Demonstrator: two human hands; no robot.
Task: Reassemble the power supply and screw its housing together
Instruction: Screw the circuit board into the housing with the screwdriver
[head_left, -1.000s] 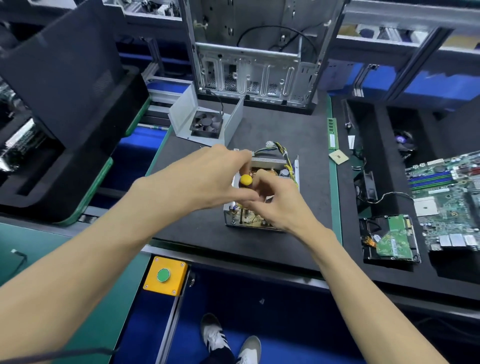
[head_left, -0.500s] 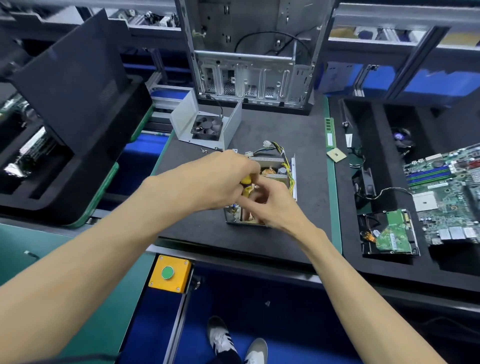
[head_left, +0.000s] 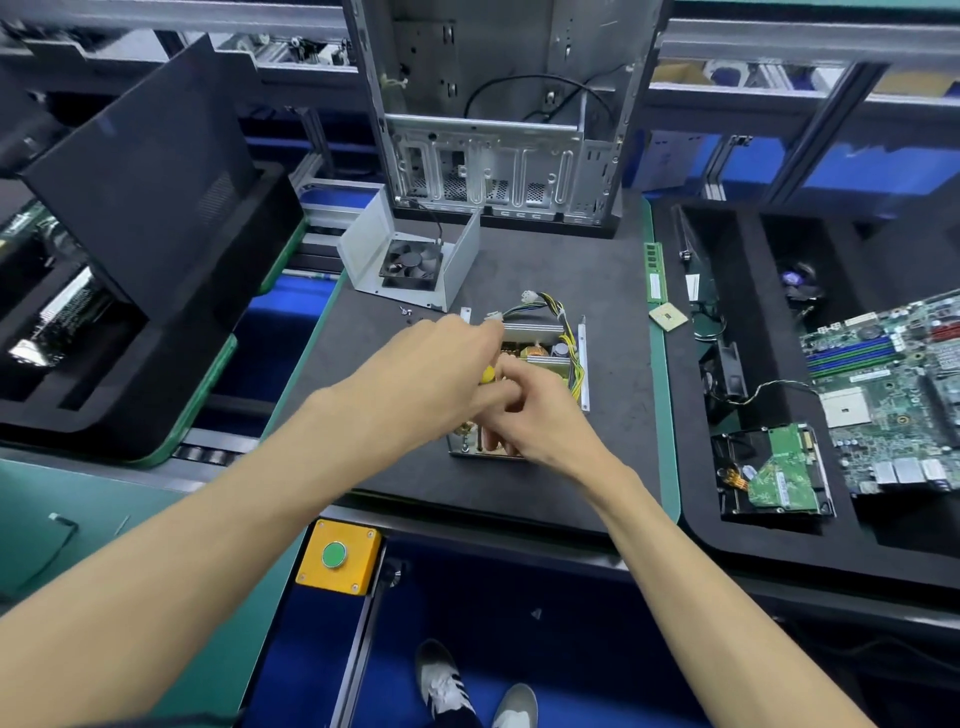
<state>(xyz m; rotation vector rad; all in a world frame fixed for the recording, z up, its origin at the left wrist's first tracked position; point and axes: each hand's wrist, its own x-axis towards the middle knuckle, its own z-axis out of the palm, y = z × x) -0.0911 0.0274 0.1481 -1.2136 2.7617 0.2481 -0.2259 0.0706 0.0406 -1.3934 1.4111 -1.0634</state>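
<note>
The open power supply base (head_left: 540, 358) lies on the black mat (head_left: 602, 467), its circuit board, coils and yellow-black cable bundle exposed. My left hand (head_left: 436, 379) grips a yellow-handled screwdriver (head_left: 487, 374) over the unit; only a bit of the handle shows. My right hand (head_left: 524, 421) is curled around the tool's lower part just beneath, covering the near half of the unit. The tip and any screw under it are hidden. The white housing cover (head_left: 415, 270) with its black fan stands open-side up at the mat's far left. A few small screws (head_left: 406, 312) lie in front of the cover.
An empty metal computer case (head_left: 498, 135) stands at the back of the mat. A RAM stick (head_left: 655, 273) and a CPU chip (head_left: 669, 316) lie at the right edge. The black foam tray on the right holds a hard drive (head_left: 779, 473) and a motherboard (head_left: 893, 395). A yellow button box (head_left: 340, 556) sits below the front edge.
Both hands have sunk lower over the power supply, and less of the yellow handle shows between them. The view has also shifted slightly.
</note>
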